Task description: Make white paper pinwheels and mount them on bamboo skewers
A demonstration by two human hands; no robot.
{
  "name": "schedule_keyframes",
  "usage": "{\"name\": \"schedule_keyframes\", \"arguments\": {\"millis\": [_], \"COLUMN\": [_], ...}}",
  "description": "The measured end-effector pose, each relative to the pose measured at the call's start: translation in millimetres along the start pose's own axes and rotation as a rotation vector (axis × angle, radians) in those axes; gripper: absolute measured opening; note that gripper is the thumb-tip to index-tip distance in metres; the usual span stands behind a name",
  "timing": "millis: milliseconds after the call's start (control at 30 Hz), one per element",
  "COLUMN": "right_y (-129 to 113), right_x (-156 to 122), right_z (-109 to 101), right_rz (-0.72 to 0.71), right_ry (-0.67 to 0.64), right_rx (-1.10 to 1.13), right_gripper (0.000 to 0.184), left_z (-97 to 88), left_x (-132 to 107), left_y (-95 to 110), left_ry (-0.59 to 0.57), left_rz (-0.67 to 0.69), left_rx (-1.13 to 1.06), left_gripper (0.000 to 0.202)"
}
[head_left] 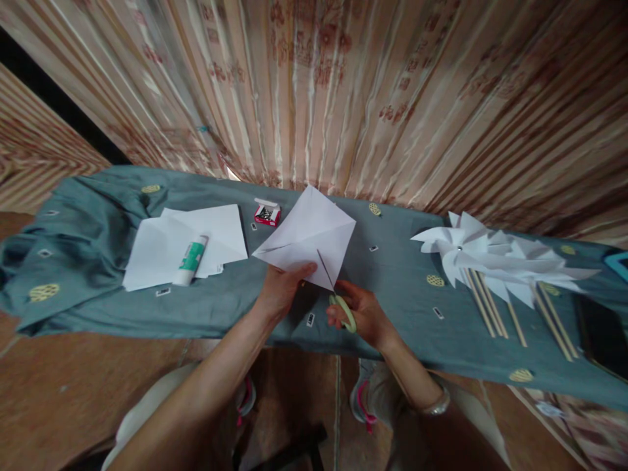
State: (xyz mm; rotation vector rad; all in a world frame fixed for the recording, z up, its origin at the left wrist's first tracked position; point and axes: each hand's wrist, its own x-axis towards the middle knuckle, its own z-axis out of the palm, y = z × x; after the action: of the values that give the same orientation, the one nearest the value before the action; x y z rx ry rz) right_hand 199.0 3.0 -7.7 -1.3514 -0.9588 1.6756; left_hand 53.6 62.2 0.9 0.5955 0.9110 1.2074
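My left hand (284,288) pinches the near edge of a creased white paper square (309,235) and holds it up over the table. My right hand (360,314) is closed round the light green handles of a pair of scissors (338,297). The scissors' blades run up into the paper along a diagonal crease from its near corner.
A teal cloth (392,275) covers the long table. A stack of white sheets (167,245) with a glue stick (191,260) lies at the left. A small red box of pins (267,212) sits behind. Finished paper pinwheels on wooden sticks (495,261) lie at the right, beside a dark phone (601,337).
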Motion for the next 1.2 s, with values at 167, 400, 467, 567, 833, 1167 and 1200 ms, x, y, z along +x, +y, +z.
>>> {"name": "schedule_keyframes", "arguments": {"millis": [167, 400, 467, 567, 833, 1167, 1200], "right_y": [1.8, 1.8, 1.1, -0.4, -1.7, -1.8, -2.3], "right_x": [0.2, 0.7, 0.5, -0.1, -0.1, -0.2, -0.4], "right_z": [-1.9, -2.7, -3.2, -3.9, -3.0, -4.1, -4.0], "right_rz": [-0.010, -0.014, -0.016, -0.012, 0.011, 0.029, 0.032], "right_ry": [-0.021, -0.015, -0.014, -0.011, -0.002, 0.005, 0.007], "right_rx": [-0.036, -0.029, -0.036, -0.051, -0.040, -0.030, -0.024], "right_gripper": [0.056, 0.059, 0.056, 0.050, 0.052, 0.057, 0.056], "left_z": [0.5, -0.5, -0.8, -0.9, -0.6, 1.5, 1.5], "left_x": [-1.4, -0.9, -0.4, -0.1, -1.4, -3.6, -3.2], "left_y": [-1.1, -5.6, -6.6, -6.9, -5.4, -5.8, -6.5], "left_ry": [0.007, 0.005, -0.004, -0.011, 0.003, 0.013, 0.013], "left_rz": [-0.011, -0.003, 0.003, 0.009, -0.003, -0.015, -0.015], "left_rx": [0.013, 0.015, 0.008, 0.012, 0.024, 0.040, 0.036], "left_gripper": [0.038, 0.057, 0.058, 0.061, 0.062, 0.056, 0.057]}}
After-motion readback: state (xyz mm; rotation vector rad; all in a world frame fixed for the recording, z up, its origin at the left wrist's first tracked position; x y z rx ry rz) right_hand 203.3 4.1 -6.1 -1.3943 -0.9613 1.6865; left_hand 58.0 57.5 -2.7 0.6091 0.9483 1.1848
